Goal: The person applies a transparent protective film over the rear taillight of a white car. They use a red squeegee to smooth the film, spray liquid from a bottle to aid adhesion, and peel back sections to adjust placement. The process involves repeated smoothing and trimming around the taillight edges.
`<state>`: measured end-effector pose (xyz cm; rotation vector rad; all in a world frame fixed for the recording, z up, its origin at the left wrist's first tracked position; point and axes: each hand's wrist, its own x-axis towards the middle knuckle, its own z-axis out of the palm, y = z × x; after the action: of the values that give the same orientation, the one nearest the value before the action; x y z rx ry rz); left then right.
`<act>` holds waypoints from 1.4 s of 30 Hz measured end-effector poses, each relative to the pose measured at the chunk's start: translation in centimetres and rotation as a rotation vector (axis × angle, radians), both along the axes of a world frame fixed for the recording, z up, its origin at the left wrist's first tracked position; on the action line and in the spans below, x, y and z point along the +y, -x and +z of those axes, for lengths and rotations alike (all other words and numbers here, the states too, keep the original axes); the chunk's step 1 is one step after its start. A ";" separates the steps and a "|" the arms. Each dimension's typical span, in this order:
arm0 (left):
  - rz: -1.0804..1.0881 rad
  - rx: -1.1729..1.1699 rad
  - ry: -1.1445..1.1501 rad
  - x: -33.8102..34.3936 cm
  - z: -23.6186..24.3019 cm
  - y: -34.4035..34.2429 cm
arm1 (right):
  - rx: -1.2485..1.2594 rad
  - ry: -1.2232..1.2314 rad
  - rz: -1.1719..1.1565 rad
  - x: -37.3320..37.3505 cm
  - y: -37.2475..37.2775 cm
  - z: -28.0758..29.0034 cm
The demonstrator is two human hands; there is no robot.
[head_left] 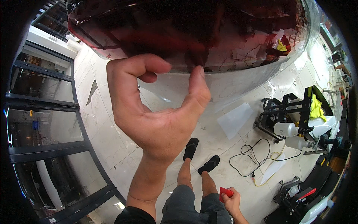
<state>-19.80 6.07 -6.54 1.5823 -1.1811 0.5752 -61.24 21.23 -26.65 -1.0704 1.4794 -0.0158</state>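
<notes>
Tension first, judging by the likely step in hand: keep the clear film (238, 82) even and lightly taut along the lower edge of the glossy dark-red car panel (175, 30), without creasing. Best to stroke outward from the panel's middle in short, overlapping passes, with steady pressure toward the edge.

Left hand (160, 117) raised just in front of that lower edge, near its middle, thumb and curled fingers spread in a C shape with a gap between the tips; impossible to tell whether in contact with film or panel. Film hanging below the panel's edge, behind the left hand and out toward the right. Right hand (234, 203) low beside the dark grey shorts (179, 201), well apart from the panel, pinching a small red squeegee card (223, 193).
</notes>
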 end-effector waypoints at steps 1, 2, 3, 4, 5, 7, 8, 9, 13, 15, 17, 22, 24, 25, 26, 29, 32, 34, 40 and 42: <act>-0.002 0.012 -0.003 0.0 0.1 0.0 | -0.004 -0.004 -0.008 0.3 0.1 -0.1; -0.003 0.024 -0.006 0.0 0.2 0.0 | -0.015 0.016 0.003 0.7 0.4 -0.6; -0.005 0.036 -0.008 0.0 0.3 0.0 | -0.025 0.036 0.014 1.1 0.8 -1.3; -0.004 0.044 -0.008 0.0 0.3 0.0 | -0.033 0.055 0.026 1.2 0.8 -1.4; -0.002 0.053 -0.007 0.0 0.4 0.1 | -0.029 0.050 0.028 1.2 0.8 -1.4; -0.007 0.058 0.000 0.1 0.4 0.0 | -0.021 0.039 0.032 1.0 0.5 -1.3; -0.013 0.055 0.007 0.0 0.3 0.0 | -0.019 0.031 0.029 0.9 0.3 -1.0; -0.019 0.052 0.014 0.0 0.3 -0.1 | -0.016 0.023 0.026 0.8 0.0 -0.8; -0.032 0.029 0.011 0.0 0.4 -0.2 | -0.016 0.026 0.003 0.9 0.4 -1.1; -0.043 0.010 0.014 -0.1 0.3 -0.5 | 0.004 0.048 0.014 1.1 0.7 -1.3; -0.033 0.045 0.008 -0.1 0.5 -0.3 | 0.024 0.065 0.032 1.1 0.8 -1.0; -0.032 0.072 0.000 0.1 1.2 -0.1 | 0.005 0.082 0.007 1.3 0.6 0.0; -0.023 0.101 0.008 0.4 1.6 0.1 | -0.005 0.088 0.014 1.2 0.2 0.6; -0.025 0.105 -0.036 0.9 1.7 0.1 | -0.005 0.093 0.013 1.2 -0.1 1.4; -0.029 0.107 -0.081 1.7 1.6 0.0 | -0.026 0.119 0.005 0.5 -1.1 3.0; -0.074 0.170 -0.243 5.7 0.1 0.9 | -0.126 0.284 -0.055 -2.5 -4.2 6.4; -0.147 0.304 -0.490 10.6 -1.8 3.8 | -0.313 0.625 -0.081 -10.1 -11.5 12.9; -0.170 0.455 -0.650 14.0 -3.7 6.2 | -0.434 0.783 -0.039 -15.0 -17.1 19.7; -0.333 0.676 -0.887 21.7 -6.8 9.5 | -0.239 1.634 0.602 -23.3 -26.3 31.6; -0.358 0.663 -0.884 22.7 -7.2 8.5 | -0.104 1.789 0.749 -23.0 -27.2 31.8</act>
<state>-28.27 28.77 -13.76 1.9634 -1.1936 -0.7736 -34.06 -1.74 5.17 -2.8812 0.5637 -0.9827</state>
